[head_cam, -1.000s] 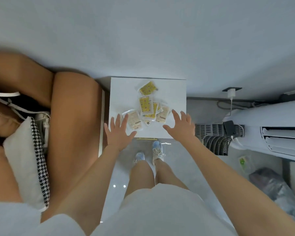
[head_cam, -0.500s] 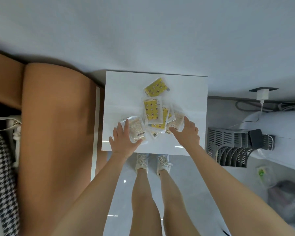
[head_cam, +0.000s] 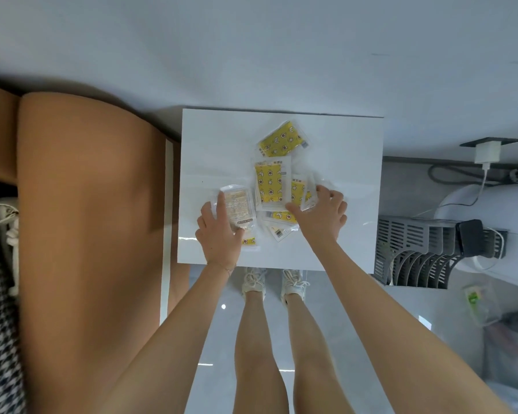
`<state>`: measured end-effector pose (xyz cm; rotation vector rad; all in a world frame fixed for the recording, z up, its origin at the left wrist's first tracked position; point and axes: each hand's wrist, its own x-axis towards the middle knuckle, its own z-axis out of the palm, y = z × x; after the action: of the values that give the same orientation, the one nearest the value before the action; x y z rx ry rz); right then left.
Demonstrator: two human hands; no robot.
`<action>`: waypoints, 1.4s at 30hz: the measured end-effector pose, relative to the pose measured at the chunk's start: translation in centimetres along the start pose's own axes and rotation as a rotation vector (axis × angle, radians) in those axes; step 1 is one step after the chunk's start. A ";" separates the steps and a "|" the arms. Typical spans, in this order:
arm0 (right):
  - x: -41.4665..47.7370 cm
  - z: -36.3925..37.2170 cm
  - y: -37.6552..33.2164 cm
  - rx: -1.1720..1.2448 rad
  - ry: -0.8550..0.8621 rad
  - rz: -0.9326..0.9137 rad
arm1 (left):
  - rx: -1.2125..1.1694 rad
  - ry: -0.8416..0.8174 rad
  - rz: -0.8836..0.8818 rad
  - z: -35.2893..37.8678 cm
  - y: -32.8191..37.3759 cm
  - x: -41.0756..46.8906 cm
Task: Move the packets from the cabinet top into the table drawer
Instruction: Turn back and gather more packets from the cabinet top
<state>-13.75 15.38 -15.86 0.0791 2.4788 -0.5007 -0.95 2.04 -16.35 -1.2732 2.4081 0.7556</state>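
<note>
The left hand [head_cam: 219,234] fingers clamp the pale packet [head_cam: 240,204]; the right hand [head_cam: 322,215] fingers curl round yellow packets [head_cam: 298,189], likely bunching the heap on the cabinet top [head_cam: 216,138] for one carry

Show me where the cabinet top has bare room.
Free: the far-left part of the cabinet top, between its left edge and the packets; the right strip, beyond the right hand. Crowded: the middle, where packets overlap, and the front left, where the left hand holds one.
</note>
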 end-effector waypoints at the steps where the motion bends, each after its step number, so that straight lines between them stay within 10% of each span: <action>1: 0.0 0.1 -0.1 0.029 -0.007 -0.007 | -0.044 0.019 -0.006 0.0 0.1 0.1; 23: -2.2 -1.6 1.6 0.825 -0.096 0.427 | -0.729 -0.084 -0.199 -3.3 -0.8 -0.6; 42: -1.9 -1.1 2.0 0.581 -0.019 0.362 | -0.848 -0.076 -0.321 -3.7 -2.9 -0.1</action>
<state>-12.46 17.72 -14.60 0.7308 2.1530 -1.0287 1.40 -1.41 -14.14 -1.8015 1.7663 1.7687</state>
